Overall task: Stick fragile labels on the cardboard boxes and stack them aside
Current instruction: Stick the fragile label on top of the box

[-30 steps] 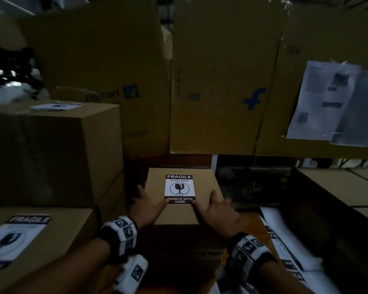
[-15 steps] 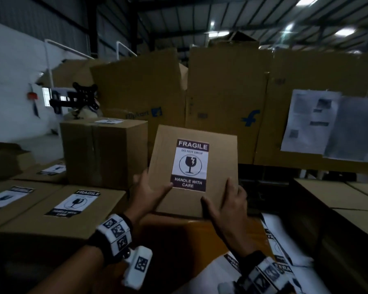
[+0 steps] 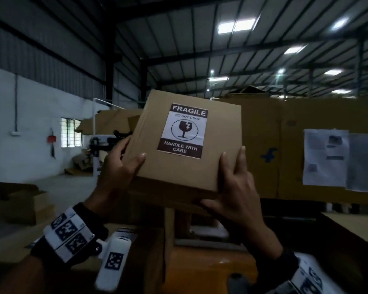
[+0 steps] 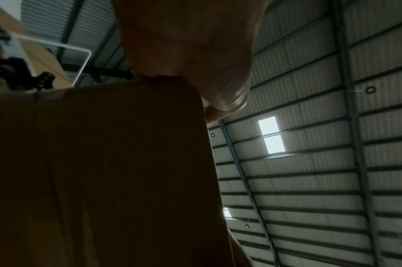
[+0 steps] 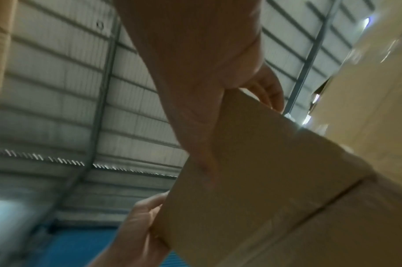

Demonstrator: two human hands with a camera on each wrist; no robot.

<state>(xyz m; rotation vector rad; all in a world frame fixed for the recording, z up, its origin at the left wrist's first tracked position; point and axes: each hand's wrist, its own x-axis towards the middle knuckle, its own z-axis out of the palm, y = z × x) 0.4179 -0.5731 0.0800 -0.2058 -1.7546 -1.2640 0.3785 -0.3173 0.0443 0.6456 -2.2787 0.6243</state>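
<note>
One cardboard box (image 3: 185,149) is up in the air, tilted so its labelled face looks back at the camera, with one fragile label (image 3: 183,130) stuck on it — broken-glass symbol, "FRAGILE", "HANDLE WITH CARE". Two hands are on it. The left hand (image 3: 117,166) grips the lower-left edge, thumb (image 3: 139,159) flat on the front and the rest of the fingers wrapped round the side. The right hand (image 3: 235,187) has the lower-right corner, fingers curled up along the right edge and the palm underneath. From the right wrist view the box's underside (image 5: 275,189) shows a seam running across it.

Below the hands it's pretty dark — an orange-brown tabletop (image 3: 200,266) down there, hard to make out. Behind the box stands a wall of big flattened cartons (image 3: 263,145), one with a blue logo, and two paper sheets (image 3: 325,155) stuck up on the right. It's a warehouse: corrugated metal roof (image 3: 179,39) with skylights, white wall (image 3: 30,124) with one window on the left.
</note>
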